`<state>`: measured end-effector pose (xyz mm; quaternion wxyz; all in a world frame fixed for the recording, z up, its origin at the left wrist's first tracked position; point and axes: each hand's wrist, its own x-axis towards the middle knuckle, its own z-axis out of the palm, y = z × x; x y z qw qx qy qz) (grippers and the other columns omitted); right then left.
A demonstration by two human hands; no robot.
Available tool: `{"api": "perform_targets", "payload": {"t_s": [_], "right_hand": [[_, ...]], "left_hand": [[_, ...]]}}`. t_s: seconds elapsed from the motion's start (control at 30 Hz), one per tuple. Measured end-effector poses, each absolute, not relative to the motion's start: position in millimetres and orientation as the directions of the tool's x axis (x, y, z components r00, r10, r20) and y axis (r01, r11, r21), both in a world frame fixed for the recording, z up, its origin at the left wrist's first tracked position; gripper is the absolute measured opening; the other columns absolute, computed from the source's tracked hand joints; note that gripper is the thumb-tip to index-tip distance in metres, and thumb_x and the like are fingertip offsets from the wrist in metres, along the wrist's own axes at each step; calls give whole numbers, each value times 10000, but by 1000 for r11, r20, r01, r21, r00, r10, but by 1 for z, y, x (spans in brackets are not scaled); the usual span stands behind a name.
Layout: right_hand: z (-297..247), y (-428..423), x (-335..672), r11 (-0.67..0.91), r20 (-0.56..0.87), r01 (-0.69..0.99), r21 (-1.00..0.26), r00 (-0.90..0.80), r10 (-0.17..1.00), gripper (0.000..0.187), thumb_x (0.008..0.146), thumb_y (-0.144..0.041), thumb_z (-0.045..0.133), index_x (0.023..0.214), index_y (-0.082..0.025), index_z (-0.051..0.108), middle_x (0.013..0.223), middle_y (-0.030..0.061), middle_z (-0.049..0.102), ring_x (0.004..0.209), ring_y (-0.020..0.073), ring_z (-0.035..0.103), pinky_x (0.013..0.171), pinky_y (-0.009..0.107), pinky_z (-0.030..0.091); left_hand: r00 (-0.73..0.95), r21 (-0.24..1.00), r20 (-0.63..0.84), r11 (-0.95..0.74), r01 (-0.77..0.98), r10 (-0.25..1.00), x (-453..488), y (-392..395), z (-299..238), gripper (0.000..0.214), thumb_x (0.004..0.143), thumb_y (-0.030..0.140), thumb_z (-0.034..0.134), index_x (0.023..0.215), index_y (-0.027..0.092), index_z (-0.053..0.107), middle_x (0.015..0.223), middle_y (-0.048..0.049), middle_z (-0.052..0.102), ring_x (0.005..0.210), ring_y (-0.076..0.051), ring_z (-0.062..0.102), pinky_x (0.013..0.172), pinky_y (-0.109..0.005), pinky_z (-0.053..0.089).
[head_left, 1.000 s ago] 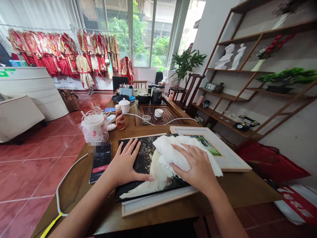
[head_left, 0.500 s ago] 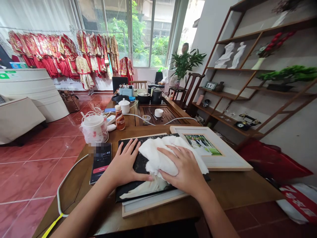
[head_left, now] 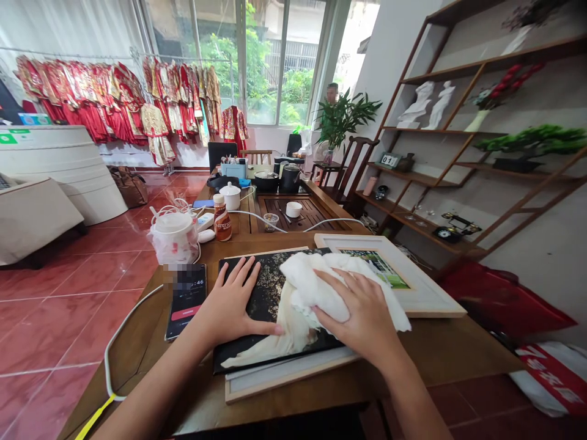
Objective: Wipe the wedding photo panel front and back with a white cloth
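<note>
A dark photo panel (head_left: 263, 293) lies on a pale wooden frame (head_left: 284, 379) at the near end of the wooden table (head_left: 440, 348). My left hand (head_left: 229, 305) rests flat on the panel's left part, fingers spread. My right hand (head_left: 362, 311) presses a white cloth (head_left: 321, 284) down on the panel's right part, fingers spread over it.
A white-framed photo (head_left: 403, 275) lies right of the panel. A phone (head_left: 186, 299) lies to the left, with a white cable (head_left: 123, 330), a white kettle (head_left: 174, 235) and a bottle (head_left: 222, 217) behind. Tea ware fills the far table. Shelves stand at right. A person stands by the far window.
My right hand slid the cloth left over the panel, then back to the right. The left hand stayed put.
</note>
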<state>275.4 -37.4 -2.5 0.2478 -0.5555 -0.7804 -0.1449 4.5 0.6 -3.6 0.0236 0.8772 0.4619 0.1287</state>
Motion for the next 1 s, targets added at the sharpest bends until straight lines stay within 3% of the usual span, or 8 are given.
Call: {"api": "perform_targets", "payload": {"t_s": [0.3,0.53,0.73,1.0], "right_hand": [[8,-39,228,478,476,867,-144,-363,801,605,767,-510,610,1336,-342,497,1332,44,531,1203,316,445,1014,501,295],[2,-33,273,372,513,926,-62,-290,808,560,807,-512,576,1331,-332,494,1320,55,544,1180,310,474,949,480,348],[-4,-28,296,269,563,963,-33,-205,801,534,825,-509,557,1322,-324,499,1264,57,577,1099,303,518,901,468,379],[3,-31,245,392,522,917,-76,-299,799,568,793,-506,589,1324,-322,507,1321,58,538,1190,322,449,988,502,316]], "left_hand": [[561,144,212,-593,792,801,3,2,-7,1035,696,797,528,1488,183,272,1569,-145,189,1445,-346,95,1142,-565,107],[546,148,219,-581,800,808,3,2,-8,1168,654,860,485,1525,169,126,1569,-138,188,1441,-351,120,1147,-566,81],[545,155,214,-579,800,811,2,2,-6,1175,648,884,451,1524,164,140,1567,-135,192,1440,-352,127,1149,-563,74],[543,159,198,-574,803,816,4,0,-4,1135,672,871,439,1512,151,187,1572,-146,168,1447,-334,103,1146,-560,72]]}}
